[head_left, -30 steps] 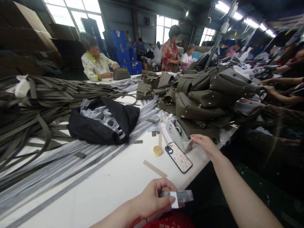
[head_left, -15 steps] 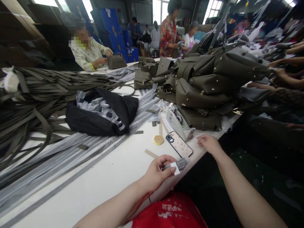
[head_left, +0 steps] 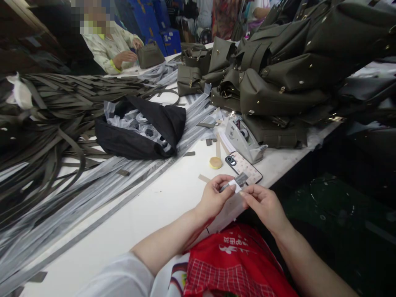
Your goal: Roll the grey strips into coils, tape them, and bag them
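Note:
My left hand [head_left: 216, 196] is closed round a small grey strap piece in clear plastic [head_left: 241, 177], thumb pressed on the white paper slip [head_left: 235, 186] wrapped across it. Fingertips pinched together, my right hand [head_left: 267, 208] meets the slip's right corner; whatever lies between those fingers is too small to make out. Just beyond both hands lies a phone in a patterned case [head_left: 247, 167]. Left of it are a round yellow tin [head_left: 215, 162] and a narrow tan strip [head_left: 203, 178]. A pale tape dispenser [head_left: 244, 140] stands behind the phone.
A black cloth bag [head_left: 133, 142] holds plastic-wrapped coils. Dark straps [head_left: 71, 95] heap at the left, plastic-covered strips [head_left: 102, 181] cross the white table [head_left: 130, 222]. Olive handbags [head_left: 284, 78] pile at the right. Across the table a person [head_left: 111, 45] handles a bag.
My right hand has come from beside the tape dispenser to the white slip in my left hand. The view has tipped downward. The person opposite has shifted a hand on the bag.

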`<state>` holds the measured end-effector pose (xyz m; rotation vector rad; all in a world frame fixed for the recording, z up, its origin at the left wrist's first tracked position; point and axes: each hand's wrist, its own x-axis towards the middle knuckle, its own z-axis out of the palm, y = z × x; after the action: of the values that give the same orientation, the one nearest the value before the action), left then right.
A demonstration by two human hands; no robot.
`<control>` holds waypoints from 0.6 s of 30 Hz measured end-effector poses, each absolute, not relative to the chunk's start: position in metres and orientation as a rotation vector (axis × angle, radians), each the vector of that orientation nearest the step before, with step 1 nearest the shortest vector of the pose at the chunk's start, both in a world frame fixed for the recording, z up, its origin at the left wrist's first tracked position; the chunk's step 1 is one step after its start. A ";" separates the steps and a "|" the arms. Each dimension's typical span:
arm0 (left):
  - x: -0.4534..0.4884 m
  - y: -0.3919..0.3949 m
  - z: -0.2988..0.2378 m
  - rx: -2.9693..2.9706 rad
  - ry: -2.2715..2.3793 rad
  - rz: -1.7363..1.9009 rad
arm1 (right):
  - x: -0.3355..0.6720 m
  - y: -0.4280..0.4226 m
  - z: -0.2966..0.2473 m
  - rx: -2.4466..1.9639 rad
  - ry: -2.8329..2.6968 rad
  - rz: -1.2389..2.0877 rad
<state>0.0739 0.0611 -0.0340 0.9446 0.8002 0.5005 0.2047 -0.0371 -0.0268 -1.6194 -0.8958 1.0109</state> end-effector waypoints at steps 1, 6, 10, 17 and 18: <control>0.073 0.060 -0.034 0.947 0.795 0.503 | 0.205 -0.036 -0.031 -1.636 -0.886 1.018; 0.070 0.058 -0.034 0.907 0.764 0.510 | 0.209 -0.033 -0.044 -1.710 -0.865 1.030; 0.070 0.059 -0.035 0.910 0.765 0.528 | 0.206 -0.029 -0.044 -1.723 -0.873 1.057; 0.065 0.054 -0.044 1.192 0.912 0.705 | 0.206 -0.031 -0.059 -1.659 -0.875 1.148; 0.064 0.051 -0.050 1.219 0.944 0.727 | 0.209 -0.030 -0.067 -1.697 -0.872 1.123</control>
<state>0.0640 0.0512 -0.0496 1.2193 0.9436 0.7268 0.2086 -0.0296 -0.0672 -1.6968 -0.8725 1.1235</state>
